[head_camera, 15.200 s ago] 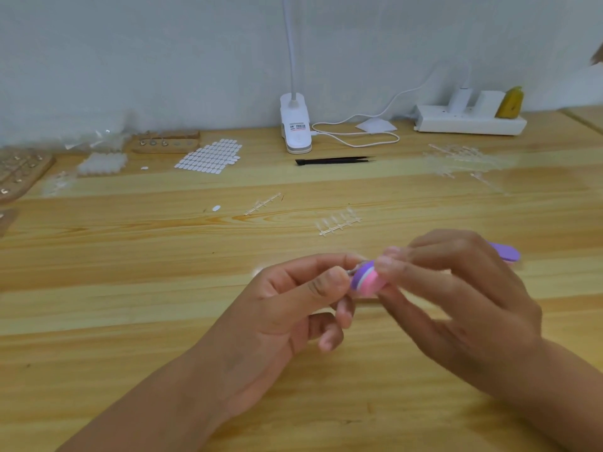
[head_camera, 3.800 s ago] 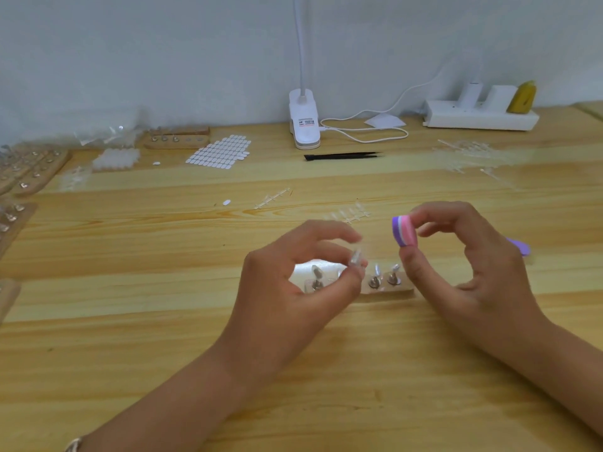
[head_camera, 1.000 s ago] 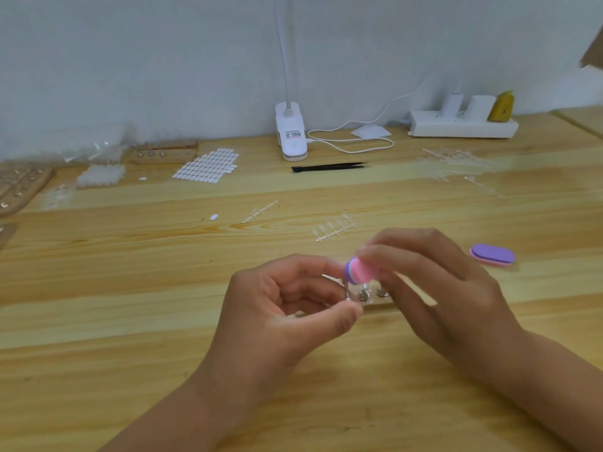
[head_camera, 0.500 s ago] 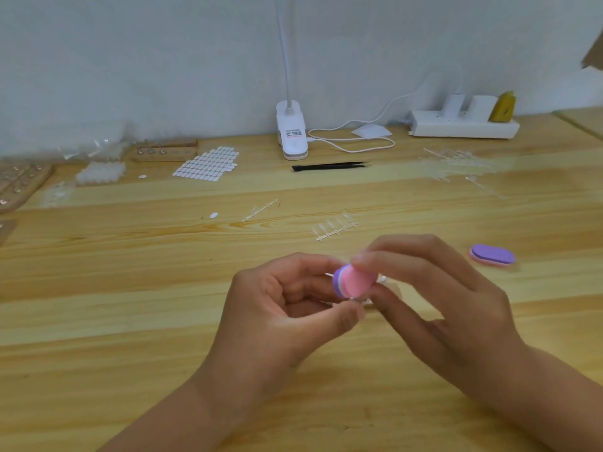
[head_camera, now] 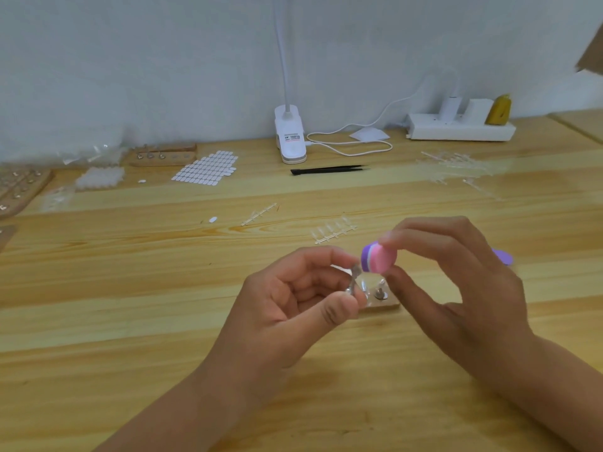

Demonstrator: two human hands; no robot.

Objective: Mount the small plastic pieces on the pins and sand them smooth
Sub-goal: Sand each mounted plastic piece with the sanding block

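Close to the camera, two bare hands are hovering over the wooden desk (head_camera: 130,321). The left hand (head_camera: 293,308) is curling its thumb and fingers and pinching a little metal pin (head_camera: 353,282). A tiny plastic piece (head_camera: 356,270) is sitting on the tip of it, but it is blurry and hard to see. The right hand (head_camera: 456,282) is gripping a pink and purple sanding block (head_camera: 380,259) between its thumb and fingertips. The block is sitting just beside the top of the pin, and I cannot tell if they are touching. Just under the hands, a small wooden holder (head_camera: 383,305) is lying on the desk with a second pin (head_camera: 380,288) standing up in it. A purple block (head_camera: 504,256) is peeking out from behind the right hand. A bit farther back, a strip of clear pieces (head_camera: 332,231) is lying flat. Past that, black tweezers (head_camera: 329,170) and a sheet of white stickers (head_camera: 205,169) are lying on the desk. By the wall, a white clip lamp (head_camera: 290,138) and a white power strip (head_camera: 460,127) are sitting.
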